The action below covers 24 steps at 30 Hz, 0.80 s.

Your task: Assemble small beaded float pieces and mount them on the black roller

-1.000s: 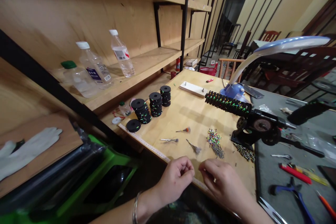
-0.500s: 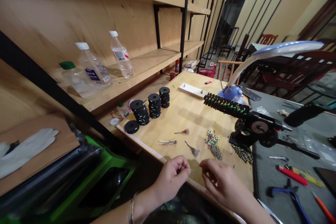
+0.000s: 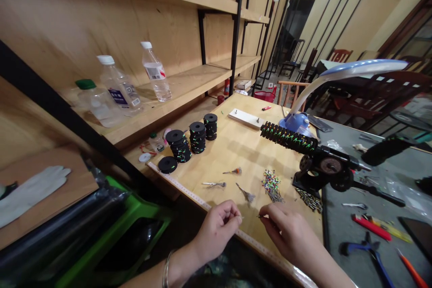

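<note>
My left hand [image 3: 221, 227] is closed in a pinch at the table's front edge; a tiny pale tip pokes out past its fingertips, too small to name. Facing it across a small gap, my right hand [image 3: 283, 227] pinches a small dark piece [image 3: 259, 216], its kind unclear. Just beyond the hands lies a pile of small multicoloured bead-like pieces [image 3: 271, 180] with grey ones at its near end. Three little bundles of thin strands lie to its left: an orange-tipped bundle [image 3: 232, 171], a pale bundle [image 3: 214, 184] and a grey fanned bundle [image 3: 245, 192].
Stacked black foam spools [image 3: 178, 146] carry bright bits along the table's left side. A black ribbed roll [image 3: 288, 137] sits on a clamp-like device [image 3: 329, 166], near a blue lamp [image 3: 297, 121]. Blue-handled pliers [image 3: 367, 247] and a red cutter [image 3: 371, 227] lie right. Bottles [image 3: 157, 74] stand on the shelf.
My right fingers have drawn together, and a small dark piece now shows at their tips. My left hand keeps its pinch. The view has shifted slightly.
</note>
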Each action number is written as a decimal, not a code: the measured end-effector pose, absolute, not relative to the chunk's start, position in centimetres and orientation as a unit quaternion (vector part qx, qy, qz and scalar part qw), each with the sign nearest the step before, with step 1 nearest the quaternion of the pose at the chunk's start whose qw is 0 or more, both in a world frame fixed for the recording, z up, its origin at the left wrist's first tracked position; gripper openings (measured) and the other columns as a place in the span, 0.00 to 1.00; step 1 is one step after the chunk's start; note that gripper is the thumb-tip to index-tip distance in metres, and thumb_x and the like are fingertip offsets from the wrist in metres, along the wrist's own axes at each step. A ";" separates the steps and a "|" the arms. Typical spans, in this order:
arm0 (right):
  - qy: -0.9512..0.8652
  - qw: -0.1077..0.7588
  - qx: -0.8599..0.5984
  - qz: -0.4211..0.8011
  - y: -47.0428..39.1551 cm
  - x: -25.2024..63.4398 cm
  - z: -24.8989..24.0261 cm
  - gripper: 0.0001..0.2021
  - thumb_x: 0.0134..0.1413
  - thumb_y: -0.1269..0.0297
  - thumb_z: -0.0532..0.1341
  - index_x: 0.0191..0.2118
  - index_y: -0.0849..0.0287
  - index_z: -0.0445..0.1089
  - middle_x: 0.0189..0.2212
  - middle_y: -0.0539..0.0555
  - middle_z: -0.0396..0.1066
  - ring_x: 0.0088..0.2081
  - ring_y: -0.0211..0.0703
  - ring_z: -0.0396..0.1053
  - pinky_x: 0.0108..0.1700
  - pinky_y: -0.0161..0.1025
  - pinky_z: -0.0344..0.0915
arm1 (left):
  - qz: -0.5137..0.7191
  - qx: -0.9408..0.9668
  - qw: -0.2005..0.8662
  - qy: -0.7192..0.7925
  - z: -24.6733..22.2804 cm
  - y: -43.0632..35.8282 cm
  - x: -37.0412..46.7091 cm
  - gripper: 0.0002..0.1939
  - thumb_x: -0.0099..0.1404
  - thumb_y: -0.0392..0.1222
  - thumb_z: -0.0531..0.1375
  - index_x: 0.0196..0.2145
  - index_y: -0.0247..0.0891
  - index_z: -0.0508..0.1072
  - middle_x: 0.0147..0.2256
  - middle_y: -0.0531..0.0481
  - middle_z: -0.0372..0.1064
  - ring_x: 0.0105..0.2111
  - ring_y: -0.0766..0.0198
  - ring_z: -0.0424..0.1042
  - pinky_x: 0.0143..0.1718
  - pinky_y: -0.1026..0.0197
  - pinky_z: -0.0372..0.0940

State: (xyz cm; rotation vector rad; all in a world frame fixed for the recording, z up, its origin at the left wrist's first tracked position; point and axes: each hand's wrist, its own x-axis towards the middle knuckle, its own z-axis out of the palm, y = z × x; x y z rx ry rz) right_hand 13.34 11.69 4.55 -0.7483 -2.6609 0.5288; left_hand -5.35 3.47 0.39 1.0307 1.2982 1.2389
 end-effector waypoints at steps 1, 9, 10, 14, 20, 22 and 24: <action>-0.934 0.162 -0.257 0.186 11.7 13.3 4.6 0.09 0.62 0.72 0.50 0.37 0.58 0.66 0.27 0.55 0.73 0.29 0.42 0.71 0.29 0.36 0.62 | 0.514 0.429 0.510 0.540 0.4 3.5 -5.3 0.08 0.59 0.40 0.57 0.25 0.37 0.63 0.20 0.60 0.51 0.22 0.69 0.52 0.24 0.66 0.50; -0.948 0.147 -0.227 0.169 12.0 12.9 4.6 0.09 0.64 0.69 0.52 0.38 0.57 0.70 0.25 0.53 0.75 0.27 0.41 0.71 0.28 0.36 0.59 | 0.511 0.431 0.513 0.539 0.5 3.6 -5.1 0.07 0.59 0.40 0.57 0.25 0.38 0.63 0.19 0.60 0.51 0.22 0.69 0.52 0.24 0.65 0.50; -0.949 0.144 -0.227 0.167 12.1 12.9 4.5 0.09 0.64 0.69 0.52 0.38 0.57 0.70 0.25 0.52 0.75 0.27 0.41 0.71 0.28 0.36 0.58 | 0.510 0.431 0.514 0.539 0.5 3.5 -5.1 0.07 0.59 0.40 0.57 0.25 0.38 0.63 0.19 0.60 0.51 0.22 0.68 0.52 0.24 0.65 0.50; -0.950 0.137 -0.228 0.167 12.1 13.3 4.8 0.09 0.62 0.70 0.53 0.45 0.57 0.68 0.27 0.53 0.73 0.29 0.43 0.71 0.30 0.36 0.60 | 0.506 0.435 0.507 0.546 0.4 3.5 -5.3 0.07 0.59 0.40 0.56 0.25 0.38 0.63 0.20 0.59 0.51 0.22 0.68 0.52 0.25 0.65 0.50; -0.938 0.126 -0.248 0.206 11.9 14.1 6.0 0.15 0.56 0.75 0.51 0.50 0.58 0.59 0.27 0.51 0.69 0.29 0.42 0.69 0.32 0.37 0.62 | 0.495 0.458 0.488 0.555 -0.4 3.8 -5.5 0.07 0.59 0.39 0.55 0.25 0.37 0.63 0.20 0.59 0.51 0.23 0.68 0.54 0.26 0.65 0.52; -0.937 0.118 -0.250 0.215 11.8 14.1 6.3 0.15 0.57 0.76 0.50 0.49 0.57 0.58 0.28 0.51 0.68 0.31 0.43 0.68 0.32 0.37 0.62 | 0.468 0.498 0.459 0.568 -0.4 3.8 -5.4 0.07 0.59 0.37 0.55 0.23 0.37 0.64 0.20 0.58 0.54 0.23 0.67 0.57 0.26 0.65 0.53; -0.937 0.110 -0.250 0.220 11.8 13.9 6.5 0.15 0.57 0.76 0.50 0.48 0.56 0.58 0.30 0.52 0.69 0.32 0.44 0.68 0.33 0.38 0.62 | 0.442 0.550 0.398 0.586 0.0 3.8 -5.3 0.05 0.57 0.34 0.56 0.24 0.36 0.68 0.23 0.55 0.59 0.25 0.67 0.60 0.27 0.65 0.54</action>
